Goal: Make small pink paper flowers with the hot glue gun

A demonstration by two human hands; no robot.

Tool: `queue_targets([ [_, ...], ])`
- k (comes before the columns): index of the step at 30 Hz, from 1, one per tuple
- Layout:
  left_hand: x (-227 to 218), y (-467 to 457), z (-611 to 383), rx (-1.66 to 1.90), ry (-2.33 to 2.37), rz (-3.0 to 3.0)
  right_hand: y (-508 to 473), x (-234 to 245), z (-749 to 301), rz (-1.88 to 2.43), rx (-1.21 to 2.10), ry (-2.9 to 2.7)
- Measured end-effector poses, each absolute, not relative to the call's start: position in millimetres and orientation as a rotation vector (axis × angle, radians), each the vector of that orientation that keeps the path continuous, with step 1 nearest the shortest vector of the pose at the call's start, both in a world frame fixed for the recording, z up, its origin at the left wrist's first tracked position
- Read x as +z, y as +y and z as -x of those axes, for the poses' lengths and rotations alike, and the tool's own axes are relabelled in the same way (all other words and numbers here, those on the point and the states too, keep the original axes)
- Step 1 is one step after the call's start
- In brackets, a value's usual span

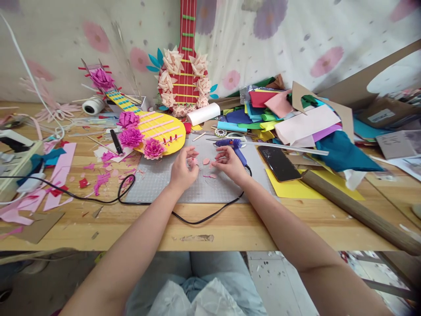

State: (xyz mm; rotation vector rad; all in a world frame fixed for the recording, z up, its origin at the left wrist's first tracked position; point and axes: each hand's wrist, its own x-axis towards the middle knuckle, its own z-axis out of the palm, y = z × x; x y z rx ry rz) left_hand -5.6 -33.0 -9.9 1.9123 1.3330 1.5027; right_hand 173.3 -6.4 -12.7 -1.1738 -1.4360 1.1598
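Over the grey cutting mat [148, 184], my left hand [183, 169] curls its fingers and thumb round a small pink paper piece [192, 162], partly hidden by the fingers. Facing it across a small gap, my right hand [232, 164] has its fingers bent, with thumb and forefinger apart. I see nothing plainly held in it. Between the hands a loose pink paper petal [206, 161] lies on the mat, with more pink scraps close by. Just beyond my right hand rests a purple glue gun [228, 143], a long white glue stick [289, 148] lying beside it.
A yellow paper guitar [164, 131] with magenta flowers lies back left; a red one [186, 83] leans on the curtain. Coloured paper [256, 109] piles up at right, near a phone [279, 163] and cardboard tube [358, 210]. A black cord [204, 220] crosses the front.
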Motion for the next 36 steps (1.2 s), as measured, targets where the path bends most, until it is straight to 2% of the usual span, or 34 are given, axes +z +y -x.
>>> queue_targets([
  [8,-6.6,-41.8,-18.0,1.351,1.286,-1.402,-13.3,-9.4,-162.7,1.063,1.282,-1.325],
  [18,-0.1,-41.2,-14.9,1.361,1.310,-1.296,-12.9,-8.6,-161.8,1.007,1.275,-1.352],
  [24,-1.9,-38.2,-7.4,1.390,1.333,-1.230,-7.6,-18.8,-164.2,1.211,1.021,-1.537],
  [31,-1.8,-33.9,5.8,1.499,1.321,-1.177,-12.0,-15.2,-169.0,1.339,0.484,-2.035],
  [36,-0.8,-26.0,16.9,1.586,1.335,-1.034,-16.0,-5.3,-175.7,1.328,0.371,-2.087],
])
